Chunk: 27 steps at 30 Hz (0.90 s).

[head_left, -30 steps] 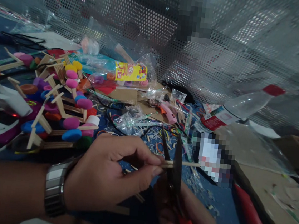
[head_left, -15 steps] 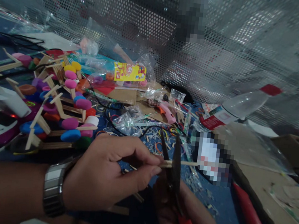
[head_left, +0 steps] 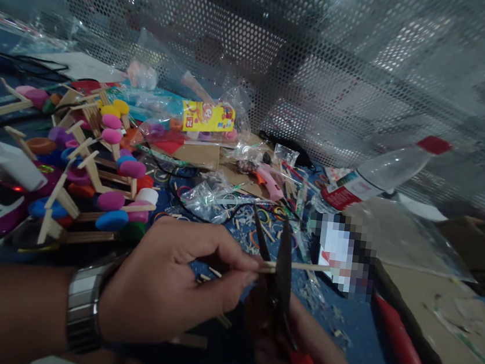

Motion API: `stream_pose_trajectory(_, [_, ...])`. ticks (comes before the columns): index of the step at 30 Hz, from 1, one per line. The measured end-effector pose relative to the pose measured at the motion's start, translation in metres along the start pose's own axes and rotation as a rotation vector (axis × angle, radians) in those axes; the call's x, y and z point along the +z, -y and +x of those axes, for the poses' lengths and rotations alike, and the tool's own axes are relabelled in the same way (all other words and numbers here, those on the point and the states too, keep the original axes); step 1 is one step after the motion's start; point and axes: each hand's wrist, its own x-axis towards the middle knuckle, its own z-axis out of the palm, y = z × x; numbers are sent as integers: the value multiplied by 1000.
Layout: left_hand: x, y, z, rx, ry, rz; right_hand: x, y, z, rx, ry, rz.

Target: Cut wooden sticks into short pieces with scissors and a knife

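Note:
Between the thumb and forefinger of my left hand (head_left: pixel 182 286) is a thin wooden stick (head_left: pixel 303 266), pointing right. My right hand (head_left: pixel 294 345) grips red-handled scissors (head_left: pixel 284 268), their dark blades parted and pointing up. The stick passes between the blades, close to my left fingertips, with a long end sticking out to the right. Most of my right fingers are hidden behind the scissors. To the left of my left hand lies a heap of wooden-stick pieces with coloured round discs (head_left: pixel 112 220).
A pink glue gun (head_left: pixel 272 186) lies among scraps and rubber bands. A plastic bottle (head_left: pixel 384 172) leans at right, near a flat plastic bag (head_left: pixel 411 242). Behind stands a perforated metal screen (head_left: pixel 241 36). A yellow-labelled bag (head_left: pixel 209 118) lies at the back.
The scissors remain around the stick, with the blades slightly shifted and still parted. The view has moved a little, and both hands hold nearly the same pose.

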Motion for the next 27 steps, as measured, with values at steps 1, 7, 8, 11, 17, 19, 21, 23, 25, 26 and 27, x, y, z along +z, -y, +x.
stream_pose_trajectory(1, [0, 0, 0, 3, -5, 5, 1, -1, 0, 1, -10, 19])
stream_pose_trajectory(7, [0, -1, 1, 26, -33, 46, 2, -4, -1, 40, -49, 7])
stream_pose_trajectory(8, [0, -2, 1, 31, -36, 50, 2, -4, -1, 46, -67, -17])
stream_pose_trajectory(11, [0, -1, 1, 44, -39, 58, 1, -1, -1, 53, -119, -97])
stream_pose_trajectory(17, [0, -1, 0, 30, -29, 57, 4, -9, 3, 12, -119, -170])
stream_pose_trajectory(19, [0, -2, 0, 22, -28, 64, 5, -16, 5, -33, -136, -153])
stream_pose_trajectory(21, [0, -2, 0, 2, -25, 71, 5, -18, 6, -45, -145, -140])
stream_pose_trajectory(23, [0, -3, 0, -22, -20, 79, 5, -14, 7, -29, -128, -135])
stream_pose_trajectory(25, [0, -3, -1, -37, -17, 87, 4, -7, 9, -14, -100, -141])
stream_pose_trajectory(26, [0, -4, -1, -39, -13, 90, 4, -4, 9, -14, -95, -144])
stream_pose_trajectory(27, [0, -4, -2, -40, -7, 87, 3, -1, 10, -22, -94, -144])
